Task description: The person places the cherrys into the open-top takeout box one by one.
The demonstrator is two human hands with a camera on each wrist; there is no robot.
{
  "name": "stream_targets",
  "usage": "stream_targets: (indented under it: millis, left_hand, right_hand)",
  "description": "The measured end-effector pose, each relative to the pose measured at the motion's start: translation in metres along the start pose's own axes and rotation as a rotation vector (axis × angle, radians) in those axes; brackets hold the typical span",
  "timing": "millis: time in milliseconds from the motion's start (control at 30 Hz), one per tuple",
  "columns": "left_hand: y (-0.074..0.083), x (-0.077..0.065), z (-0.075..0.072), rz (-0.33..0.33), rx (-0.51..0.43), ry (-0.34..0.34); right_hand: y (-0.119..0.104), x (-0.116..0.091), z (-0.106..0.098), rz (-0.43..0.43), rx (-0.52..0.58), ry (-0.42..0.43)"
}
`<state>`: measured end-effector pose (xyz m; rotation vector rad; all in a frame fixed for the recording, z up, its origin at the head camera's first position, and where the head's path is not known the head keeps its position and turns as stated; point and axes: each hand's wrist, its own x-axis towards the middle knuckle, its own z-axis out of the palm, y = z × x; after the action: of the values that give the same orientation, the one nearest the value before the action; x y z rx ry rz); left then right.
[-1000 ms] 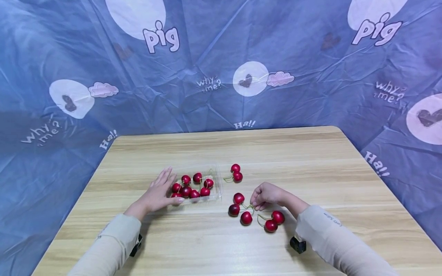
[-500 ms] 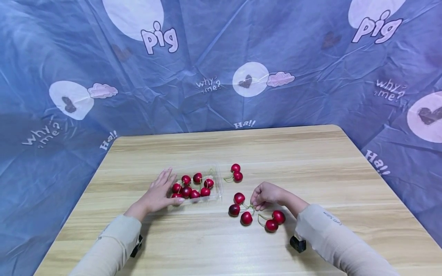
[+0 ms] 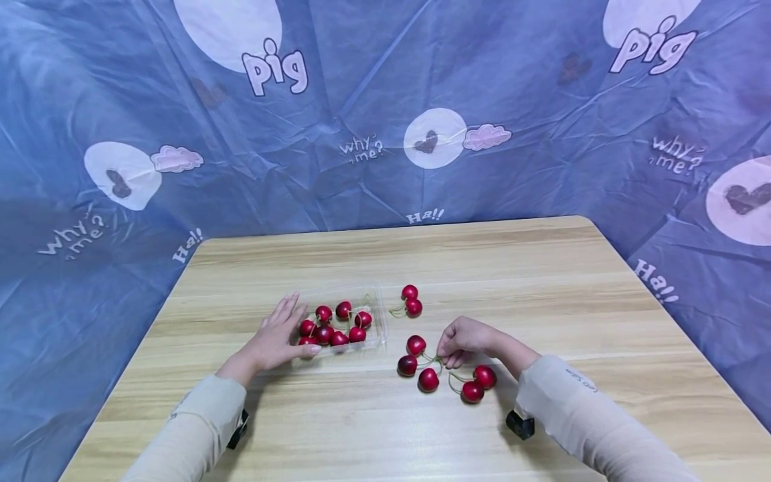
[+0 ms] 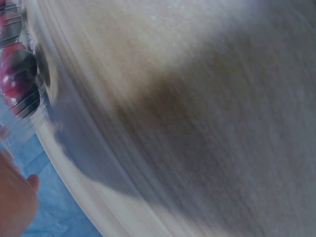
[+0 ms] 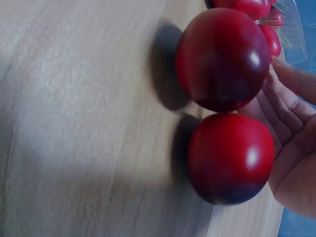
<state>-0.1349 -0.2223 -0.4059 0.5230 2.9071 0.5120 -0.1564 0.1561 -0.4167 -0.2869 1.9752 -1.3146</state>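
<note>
My left hand (image 3: 272, 340) rests with spread, straight fingers at the left end of a clear plastic box (image 3: 379, 318), its thumb along the near side. Several red cherries (image 3: 324, 334) with green stems lie inside that box. To the right, my right hand (image 3: 468, 340) pinches the joined stems of a cluster of three cherries (image 3: 428, 380), which sit on the table. Just below this hand lies a stemmed pair of cherries (image 3: 472, 391); in the right wrist view, two cherries (image 5: 231, 158) loom large before the palm. Only part of the left hand (image 4: 15, 197) shows in the left wrist view.
Another pair of cherries (image 3: 413, 307) lies right of the box, farther back. Everything stands on a wood-grain table (image 3: 337, 428). A blue printed cloth (image 3: 325, 174) hangs behind its far edge.
Hands, box and cherries keep their places. Only the head view shifts very slightly.
</note>
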Motion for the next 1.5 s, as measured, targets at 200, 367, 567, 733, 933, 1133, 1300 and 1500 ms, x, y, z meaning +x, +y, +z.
stream_targets:
  millis: [200, 367, 567, 733, 933, 1133, 1300, 1500]
  left_hand:
    - [0.0, -0.001, -0.001, -0.005, -0.008, -0.008]
    - [-0.001, -0.001, -0.001, -0.006, -0.011, -0.008]
    - [-0.001, 0.0, -0.001, 0.001, -0.01, -0.005]
    - [-0.001, 0.0, -0.002, 0.003, -0.012, -0.003]
    - [-0.002, 0.0, -0.001, 0.007, -0.003, 0.001]
    - [-0.002, -0.001, 0.0, 0.013, 0.009, 0.012]
    - [-0.002, 0.0, 0.001, 0.009, 0.006, 0.012]
    - [-0.001, -0.001, 0.001, -0.003, -0.004, 0.002]
  right_hand:
    - [0.001, 0.002, 0.001, -0.005, -0.002, -0.007]
    - [0.0, 0.003, 0.002, -0.01, 0.009, -0.012]
    - [-0.002, 0.004, 0.0, -0.03, 0.014, 0.004]
    - [-0.004, 0.004, 0.0, -0.048, 0.03, 0.05]
    - [-0.005, 0.004, 0.0, -0.109, -0.007, 0.101]
    - [-0.011, 0.004, -0.001, -0.198, -0.191, 0.189]
    - [-0.017, 0.002, -0.002, -0.234, -0.226, 0.225]
    - [-0.024, -0.001, -0.003, -0.277, -0.192, 0.231]
